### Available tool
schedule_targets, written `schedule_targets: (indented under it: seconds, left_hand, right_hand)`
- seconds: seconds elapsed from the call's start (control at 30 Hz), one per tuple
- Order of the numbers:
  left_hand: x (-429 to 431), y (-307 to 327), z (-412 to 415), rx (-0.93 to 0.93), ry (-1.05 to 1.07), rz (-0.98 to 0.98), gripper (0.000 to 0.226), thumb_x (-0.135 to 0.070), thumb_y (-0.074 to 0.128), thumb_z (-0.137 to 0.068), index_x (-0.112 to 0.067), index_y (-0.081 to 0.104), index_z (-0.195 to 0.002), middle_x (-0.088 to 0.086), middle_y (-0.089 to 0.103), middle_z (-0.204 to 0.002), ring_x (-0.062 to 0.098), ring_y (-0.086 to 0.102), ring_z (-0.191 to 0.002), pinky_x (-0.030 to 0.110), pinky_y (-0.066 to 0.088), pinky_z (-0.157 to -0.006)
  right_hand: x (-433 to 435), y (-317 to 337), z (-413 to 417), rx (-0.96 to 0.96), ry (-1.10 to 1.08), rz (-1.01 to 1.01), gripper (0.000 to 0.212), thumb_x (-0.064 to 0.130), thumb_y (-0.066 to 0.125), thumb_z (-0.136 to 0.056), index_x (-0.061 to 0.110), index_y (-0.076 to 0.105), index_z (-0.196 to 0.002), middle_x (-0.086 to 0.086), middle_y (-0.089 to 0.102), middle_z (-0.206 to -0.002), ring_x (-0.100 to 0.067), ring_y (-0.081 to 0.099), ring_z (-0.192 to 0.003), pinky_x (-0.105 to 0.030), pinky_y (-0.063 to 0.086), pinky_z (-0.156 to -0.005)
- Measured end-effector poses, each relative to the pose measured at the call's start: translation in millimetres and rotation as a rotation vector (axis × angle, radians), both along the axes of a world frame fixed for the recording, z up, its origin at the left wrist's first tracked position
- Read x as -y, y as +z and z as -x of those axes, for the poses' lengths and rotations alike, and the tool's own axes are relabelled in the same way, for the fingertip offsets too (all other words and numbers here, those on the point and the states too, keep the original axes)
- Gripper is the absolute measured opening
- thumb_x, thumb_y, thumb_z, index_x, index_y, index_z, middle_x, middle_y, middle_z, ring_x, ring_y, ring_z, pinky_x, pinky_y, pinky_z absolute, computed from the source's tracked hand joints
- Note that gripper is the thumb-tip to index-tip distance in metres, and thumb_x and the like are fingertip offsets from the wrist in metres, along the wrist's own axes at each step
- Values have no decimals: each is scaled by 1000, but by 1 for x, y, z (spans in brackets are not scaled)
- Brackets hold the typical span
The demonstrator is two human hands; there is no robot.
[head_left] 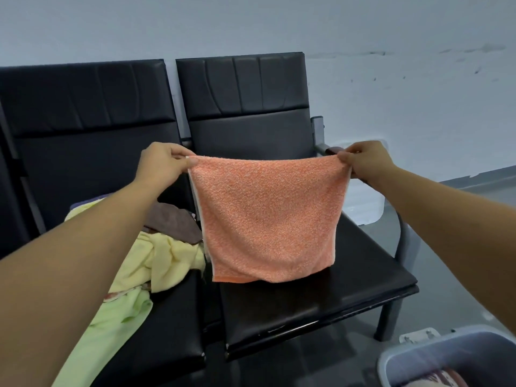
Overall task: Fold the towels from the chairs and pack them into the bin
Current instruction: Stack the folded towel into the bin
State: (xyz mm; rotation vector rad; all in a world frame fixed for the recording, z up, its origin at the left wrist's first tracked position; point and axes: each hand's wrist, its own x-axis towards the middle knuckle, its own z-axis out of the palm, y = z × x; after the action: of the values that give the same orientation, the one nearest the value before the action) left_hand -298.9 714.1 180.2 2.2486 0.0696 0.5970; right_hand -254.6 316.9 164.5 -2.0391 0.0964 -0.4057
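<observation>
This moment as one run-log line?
left hand: pinches orange towel top corner | right hand: pinches other top corner | right chair: towel hangs over seat | left chair: towel pile | bin: on floor

A towel pile (156, 255) lies on the left chair (83, 107); the stretched towel (268, 219) hangs over the right chair (321, 297) — the bin (446, 356) stands on the floor (435, 308), front-right.

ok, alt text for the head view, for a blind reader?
The left hand and right hand pinch the top corners of an orange towel, holding it spread over the right black chair. Yellow, green and brown towels lie heaped on the left chair; a grey bin sits at lower right.
</observation>
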Motion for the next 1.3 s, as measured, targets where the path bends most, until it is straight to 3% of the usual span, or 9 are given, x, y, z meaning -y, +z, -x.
schedule_targets:
  seconds: [0.23, 0.37, 0.53, 0.6, 0.73, 0.97, 1.1, 1.2, 1.3]
  left_hand:
    - [6, 5, -62, 63, 105, 209, 6, -23, 78, -85, -29, 77, -83, -4, 75, -92, 14, 69, -93, 33, 56, -91]
    - [22, 34, -87, 223, 60, 548, 6, -19, 72, -91, -20, 76, -96, -6, 72, -91, 8, 66, -86, 10, 50, -58]
    - [16, 58, -90, 322, 37, 469, 4, -23, 71, -91, -26, 74, -92, -11, 70, -92, 3, 64, -90, 17, 51, -81]
    - [13, 49, -81, 294, 17, 379, 4, -24, 72, -91, -25, 74, -94, -10, 68, -89, 3, 61, -85, 14, 48, -76]
    - [5, -13, -52, 120, -21, 150, 2, -20, 70, -91, -19, 72, -92, -4, 68, -86, 10, 60, -81, 24, 47, -74]
    - [8, -166, 25, -278, -129, 65, 18, -15, 61, -95, -21, 59, -79, -3, 62, -81, 11, 53, -77, 29, 42, -67]
    - [3, -191, 50, -453, -217, 100, 23, -27, 53, -100, -19, 50, -79, 1, 55, -73, 20, 49, -72, 34, 40, -66]
    - [5, -187, 59, -590, -279, 363, 21, -18, 50, -103, -13, 51, -83, 11, 59, -81, 27, 59, -78, 44, 53, -76]
    - [7, -173, 70, -783, -424, 458, 15, -14, 45, -105, -9, 54, -93, 10, 65, -80, 23, 66, -70, 37, 57, -63]
  right_hand:
    - [-9, 22, -60, 60, -89, -64, 9, 22, 73, -90, 15, 75, -86, -11, 72, -93, -27, 70, -82, -26, 60, -67]
    - [-11, 60, -94, 121, -99, -166, 16, 16, 72, -86, 23, 70, -72, -7, 71, -90, -28, 70, -93, -45, 60, -84]
    - [-7, 94, -98, 240, -57, -202, 20, 11, 68, -83, 26, 71, -70, 0, 70, -83, -32, 70, -98, -49, 60, -85]
    - [-6, 82, -85, 230, -63, -223, 19, 11, 68, -83, 26, 71, -71, 0, 69, -83, -30, 70, -94, -44, 62, -78]
    - [-8, 10, -40, 105, -40, -250, 11, 6, 63, -91, 13, 70, -94, -5, 65, -88, -15, 59, -77, -16, 49, -54]
    - [-4, -150, 40, -216, -47, -189, 9, 4, 61, -94, 8, 69, -94, -11, 66, -96, -24, 58, -96, -30, 40, -82]
    - [2, -160, 61, -294, -102, -270, 13, 1, 57, -95, 4, 69, -96, -12, 64, -99, -26, 55, -101, -34, 40, -87]
    - [9, -155, 62, -440, -43, -319, 20, -2, 50, -95, 2, 68, -90, -19, 65, -96, -35, 62, -95, -45, 54, -79]
    - [17, -147, 67, -668, 120, -288, 20, -4, 46, -94, -6, 66, -95, -22, 67, -96, -33, 65, -82, -44, 56, -72]
